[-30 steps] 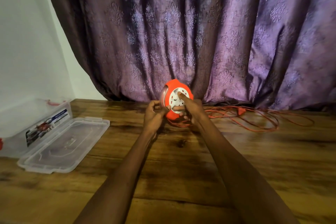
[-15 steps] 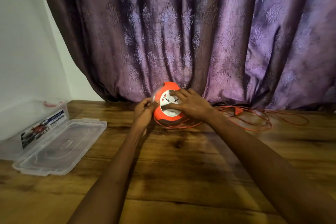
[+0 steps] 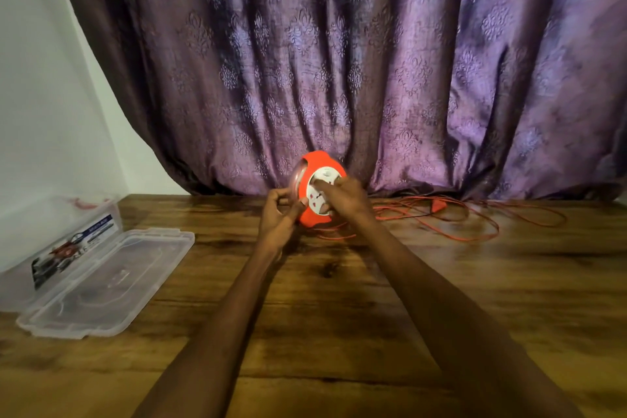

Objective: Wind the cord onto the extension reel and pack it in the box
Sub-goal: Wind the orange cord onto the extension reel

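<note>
An orange extension reel (image 3: 317,163) with a white socket face stands on edge on the wooden table (image 3: 339,299), near the curtain. My left hand (image 3: 278,219) grips its left rim from the side. My right hand (image 3: 342,197) lies on the white face, fingers pressed on it. The thin orange cord (image 3: 475,231) sprawls in loose loops on the table to the right, with its orange plug (image 3: 439,205) among them. The clear plastic box (image 3: 51,241) stands open at the left edge, its hinged lid (image 3: 112,278) lying flat beside it.
A purple patterned curtain (image 3: 339,61) hangs right behind the reel, down to the table's back edge. A white wall (image 3: 40,95) is at the left behind the box. Bare wood lies between my forearms and the near edge.
My right hand has turned around the reel's white face, and the reel has shifted a little. The loose cord loops lie slightly differently. The box has stayed in place.
</note>
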